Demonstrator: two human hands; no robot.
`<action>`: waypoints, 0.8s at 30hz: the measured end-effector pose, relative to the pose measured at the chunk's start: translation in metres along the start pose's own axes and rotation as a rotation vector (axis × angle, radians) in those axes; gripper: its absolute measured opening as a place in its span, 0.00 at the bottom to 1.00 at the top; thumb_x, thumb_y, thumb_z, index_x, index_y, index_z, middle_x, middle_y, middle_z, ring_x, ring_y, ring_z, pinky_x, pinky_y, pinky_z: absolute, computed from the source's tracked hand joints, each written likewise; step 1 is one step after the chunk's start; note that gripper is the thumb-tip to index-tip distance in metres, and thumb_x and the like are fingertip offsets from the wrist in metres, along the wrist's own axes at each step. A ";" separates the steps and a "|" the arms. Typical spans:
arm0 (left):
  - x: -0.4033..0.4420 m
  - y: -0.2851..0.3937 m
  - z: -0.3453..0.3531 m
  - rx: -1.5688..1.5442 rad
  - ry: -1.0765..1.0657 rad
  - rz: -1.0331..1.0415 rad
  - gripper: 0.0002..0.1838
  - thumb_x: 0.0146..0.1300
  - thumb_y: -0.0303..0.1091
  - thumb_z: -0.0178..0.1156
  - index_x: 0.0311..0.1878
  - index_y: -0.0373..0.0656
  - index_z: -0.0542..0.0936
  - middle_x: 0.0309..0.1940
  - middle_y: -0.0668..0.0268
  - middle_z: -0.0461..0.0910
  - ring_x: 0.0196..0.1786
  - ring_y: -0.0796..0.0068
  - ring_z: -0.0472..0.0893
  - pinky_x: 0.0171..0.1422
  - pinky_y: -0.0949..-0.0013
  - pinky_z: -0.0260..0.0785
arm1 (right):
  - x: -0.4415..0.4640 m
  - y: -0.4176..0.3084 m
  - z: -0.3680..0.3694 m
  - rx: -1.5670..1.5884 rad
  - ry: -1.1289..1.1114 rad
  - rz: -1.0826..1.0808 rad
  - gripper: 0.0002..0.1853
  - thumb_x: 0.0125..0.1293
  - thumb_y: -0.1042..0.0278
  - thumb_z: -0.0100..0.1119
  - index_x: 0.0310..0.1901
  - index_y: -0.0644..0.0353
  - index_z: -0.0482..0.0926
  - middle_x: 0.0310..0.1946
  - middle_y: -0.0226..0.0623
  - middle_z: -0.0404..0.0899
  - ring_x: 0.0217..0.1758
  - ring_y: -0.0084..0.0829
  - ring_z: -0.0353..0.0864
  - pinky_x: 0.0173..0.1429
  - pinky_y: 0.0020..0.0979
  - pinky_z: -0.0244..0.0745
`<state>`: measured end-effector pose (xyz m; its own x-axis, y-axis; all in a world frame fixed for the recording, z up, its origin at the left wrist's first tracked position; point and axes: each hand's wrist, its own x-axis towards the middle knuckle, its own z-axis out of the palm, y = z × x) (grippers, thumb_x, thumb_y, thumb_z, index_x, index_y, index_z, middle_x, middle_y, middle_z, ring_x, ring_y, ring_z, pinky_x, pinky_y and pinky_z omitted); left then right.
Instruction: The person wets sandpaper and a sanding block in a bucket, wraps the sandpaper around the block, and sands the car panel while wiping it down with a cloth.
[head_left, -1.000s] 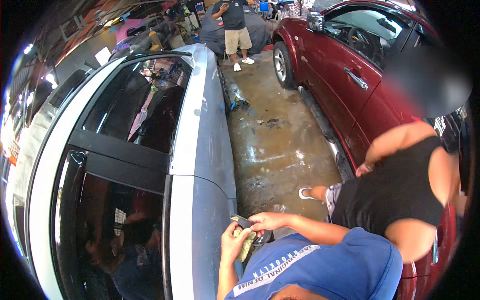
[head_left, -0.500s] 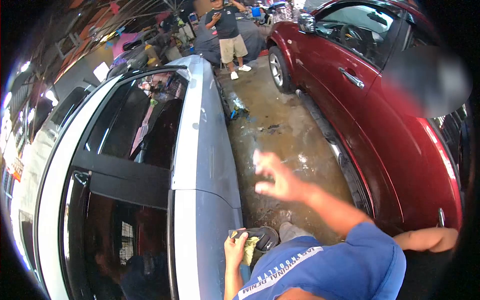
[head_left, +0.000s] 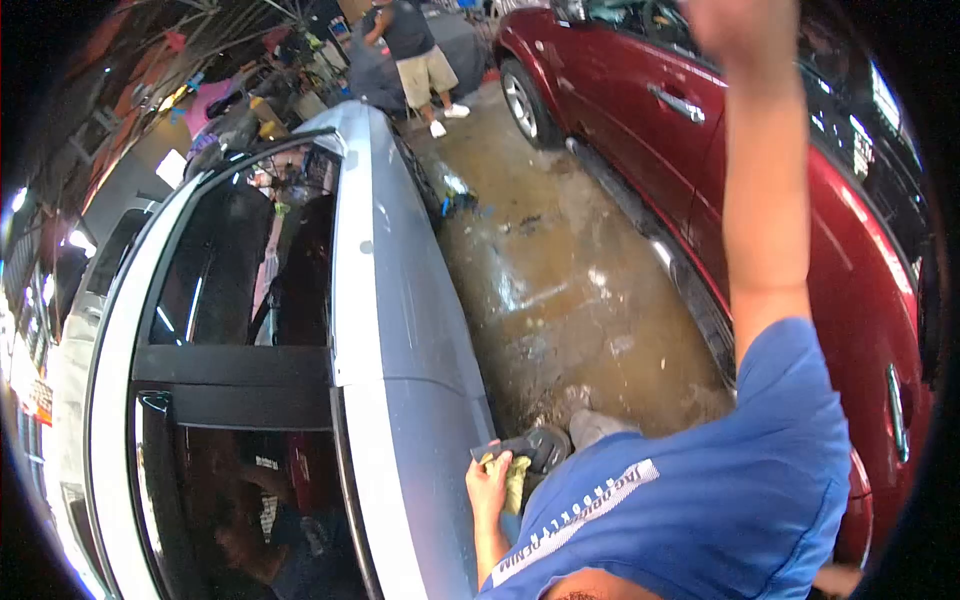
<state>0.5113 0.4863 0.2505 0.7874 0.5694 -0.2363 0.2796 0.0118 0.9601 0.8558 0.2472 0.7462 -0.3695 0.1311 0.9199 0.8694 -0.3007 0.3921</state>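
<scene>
- Right hand (head_left: 745, 30), raised at the top edge, is blurred and partly cut off; whether it is released, clenched or grasping cannot be told
- Left hand (head_left: 487, 482) is closed on a yellow-green cloth (head_left: 516, 484) and a thin dark piece (head_left: 484, 455); fingers hide part of both
- The cloth hangs below the fingers, near the pale car's (head_left: 425, 430) side
- A dark rounded thing (head_left: 547, 450) beyond the cloth is too unclear to name
- The far person's (head_left: 410, 40) head is cut by the top edge; another person's arm (head_left: 838, 578) barely shows at lower right
- Black corners crop both cars
- The red car's (head_left: 660, 140) side step (head_left: 640, 215) edges the floor (head_left: 570, 290) on the right, the pale car's side on the left
- Open floor runs between them toward the far person
</scene>
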 end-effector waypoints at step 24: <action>0.021 0.024 0.013 0.125 -0.365 0.096 0.16 0.67 0.36 0.69 0.54 0.40 0.86 0.47 0.60 0.86 0.51 0.69 0.84 0.57 0.64 0.75 | -0.334 -0.335 0.022 1.302 -1.181 1.167 0.24 0.69 0.54 0.67 0.58 0.64 0.79 0.52 0.42 0.76 0.57 0.37 0.78 0.64 0.37 0.74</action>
<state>0.5414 0.4877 0.2668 0.9505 0.2331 -0.2056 0.2420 -0.1401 0.9601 0.6948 0.3248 0.3075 0.2621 0.9644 0.0360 0.3544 -0.0615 -0.9331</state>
